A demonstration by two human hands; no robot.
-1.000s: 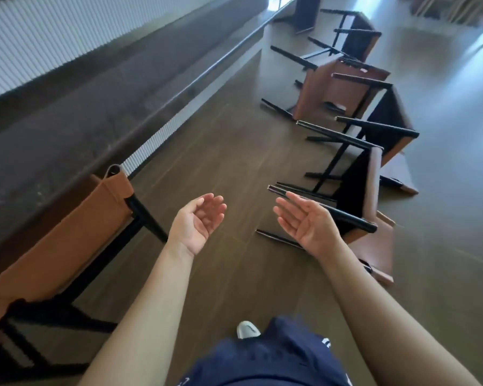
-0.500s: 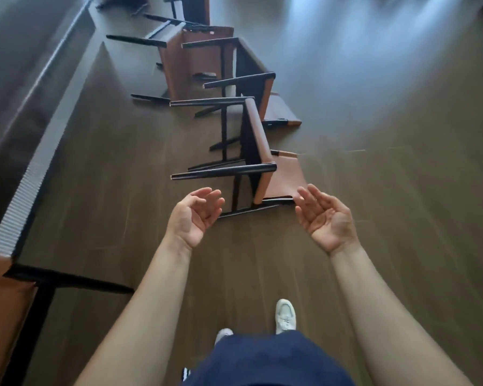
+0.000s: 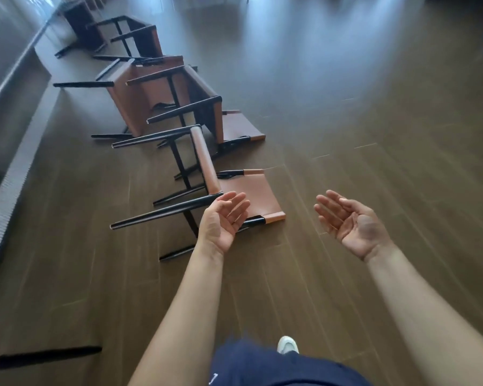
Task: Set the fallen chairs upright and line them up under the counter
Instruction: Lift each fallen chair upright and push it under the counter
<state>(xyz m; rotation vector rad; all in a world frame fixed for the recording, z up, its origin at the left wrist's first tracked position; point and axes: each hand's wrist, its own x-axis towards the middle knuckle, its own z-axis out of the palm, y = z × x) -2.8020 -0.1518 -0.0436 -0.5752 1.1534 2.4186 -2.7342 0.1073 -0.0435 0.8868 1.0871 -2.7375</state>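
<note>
Both hands were held out over the floor [image 3: 374, 140] with palms turned up and fingers loosely spread, gripping nothing. The left hand [image 3: 223, 218] was in front of the near corner of the nearest chair [image 3: 251, 193], covering part of its black frame in the view; the right hand [image 3: 352, 222] was over bare floor, apart from every chair.

The nearest chair lay tipped on its back. Its tan backrest was flat on the floor, its seat stood on edge, and its black legs pointed left toward the counter [image 3: 6, 129]. Just beyond it a second chair [image 3: 239, 126] lay the same way, its legs reaching over the first chair's seat edge. A third chair [image 3: 129, 107] lay on its side just beside that one, closer to the counter. A fourth chair [image 3: 148, 41] lay farther on, near the far left corner of the floor. Together they made a loose row from the middle of the floor to that corner, running alongside the counter's base, which followed the floor's left edge.

At the near edge of the floor a white shoe [image 3: 287, 345] showed above dark blue shorts [image 3: 262, 366]. A black bar [image 3: 39, 356] lay at the near left corner.
</note>
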